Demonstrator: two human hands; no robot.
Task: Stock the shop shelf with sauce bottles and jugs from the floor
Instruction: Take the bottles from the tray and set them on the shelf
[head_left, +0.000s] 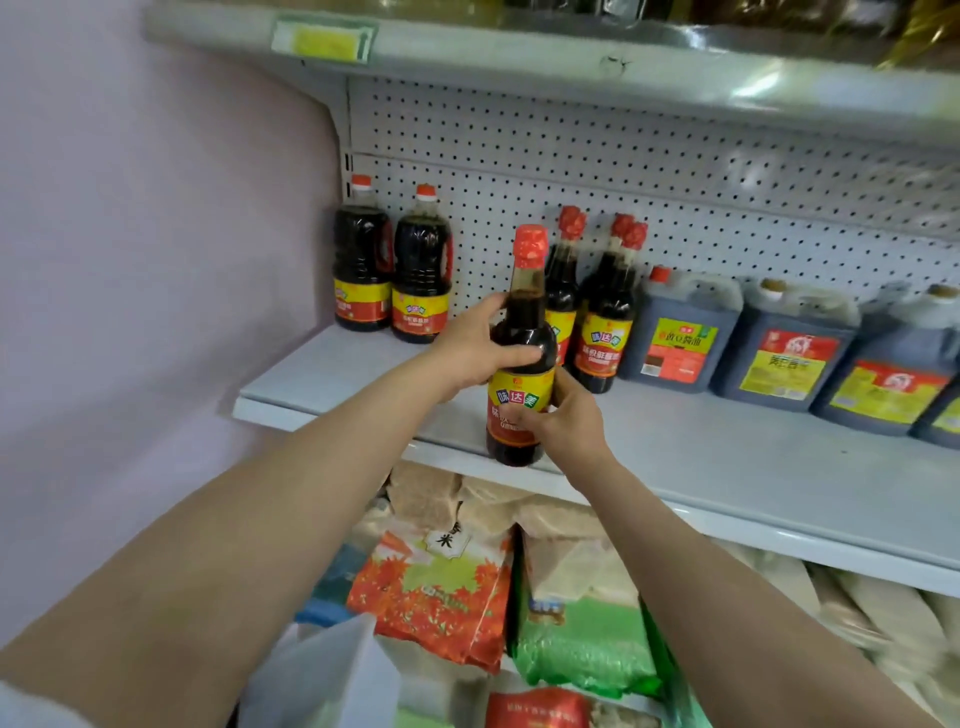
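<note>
A white metal shelf (727, 452) with a pegboard back stands against a pale wall; two handled jugs (392, 270) sit far left, tall bottles (602, 322) in the middle, square jugs (779, 348) to the right; a dark sauce bottle (522, 358) is held upright over the shelf's near edge; the left hand (475, 348) wraps its shoulder, the right hand (569, 415) clasps its label; rice bags (436, 597) lie below.
</note>
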